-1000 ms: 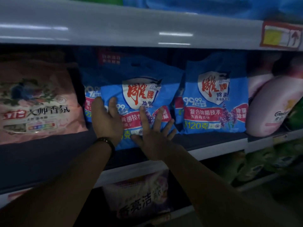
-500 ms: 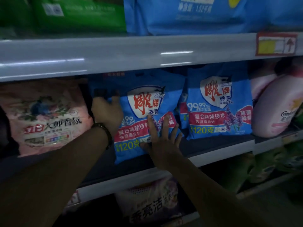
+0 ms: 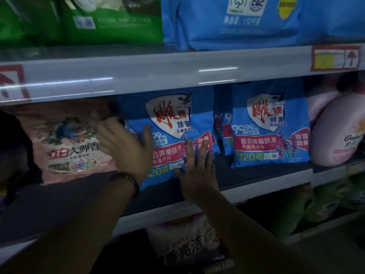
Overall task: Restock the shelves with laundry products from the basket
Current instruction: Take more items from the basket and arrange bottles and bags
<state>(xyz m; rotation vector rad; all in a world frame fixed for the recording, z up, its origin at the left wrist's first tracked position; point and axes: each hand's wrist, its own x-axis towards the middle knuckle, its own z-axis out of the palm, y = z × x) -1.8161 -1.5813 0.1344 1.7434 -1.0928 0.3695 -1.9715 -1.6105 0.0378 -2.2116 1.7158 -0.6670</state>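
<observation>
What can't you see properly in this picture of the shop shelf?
Head view, the only one:
- Left hand: motion-blurred, so whether it touches the blue detergent bag is unclear.
- That bag's lower print: covered by the left hand and the right hand.
- Red-bordered shelf label: cut off by the left edge.
- Pink bottle: cut off by the right edge.
- Basket: out of frame.
- Lower-shelf bag: too dark to read fully.

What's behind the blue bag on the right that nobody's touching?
Behind the right blue bag, the edge of a second blue bag peeks out at its left. Anything deeper is covered.
</observation>
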